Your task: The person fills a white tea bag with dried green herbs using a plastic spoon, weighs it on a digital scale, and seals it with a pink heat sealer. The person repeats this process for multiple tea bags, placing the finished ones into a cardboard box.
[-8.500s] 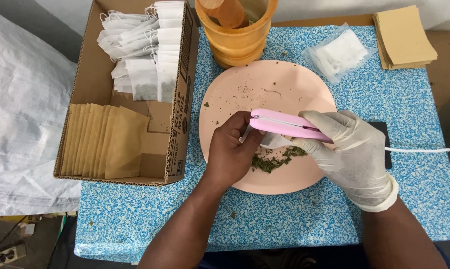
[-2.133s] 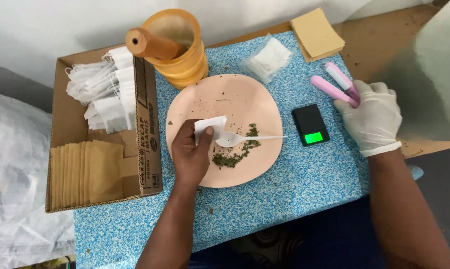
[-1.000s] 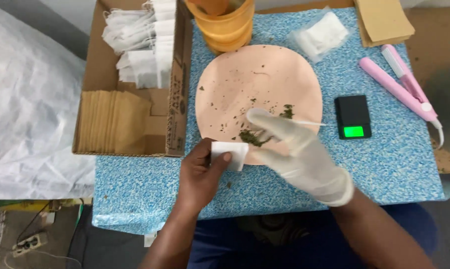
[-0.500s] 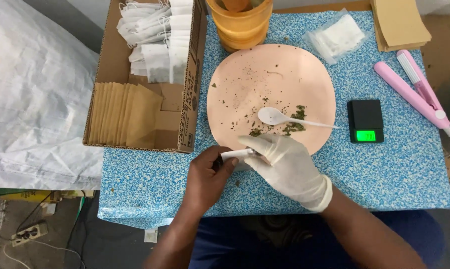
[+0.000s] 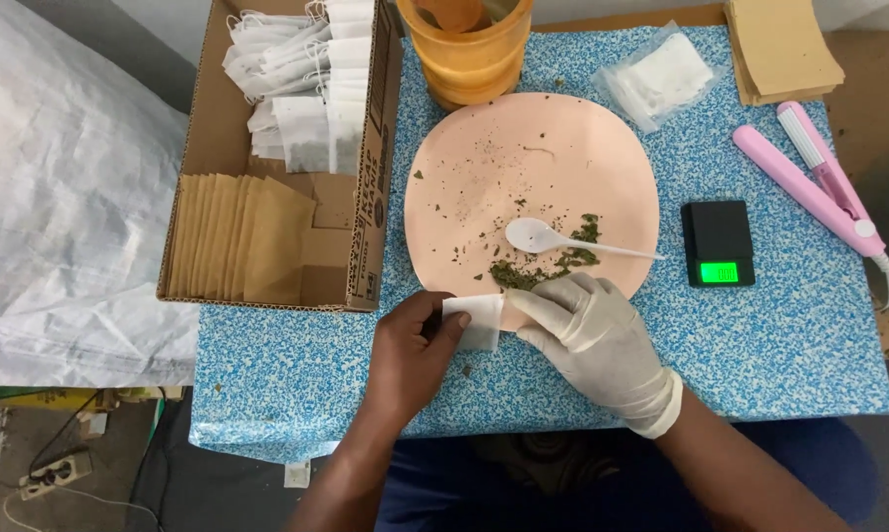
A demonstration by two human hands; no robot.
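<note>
My bare left hand pinches a small white filter bag at the near rim of a pink plate. My gloved right hand touches the bag's right edge with thumb and fingers. On the plate lie a white plastic spoon and a small heap of dried green leaves, just beyond both hands.
A cardboard box at the left holds white filter bags and brown paper envelopes. An orange mortar stands behind the plate. To the right are a small black scale, a pink sealer, a packet of white bags and brown envelopes.
The pink sealer was set down at the right and my right hand came back across the plate to the white bag. The bag now shows flatter between both hands.
</note>
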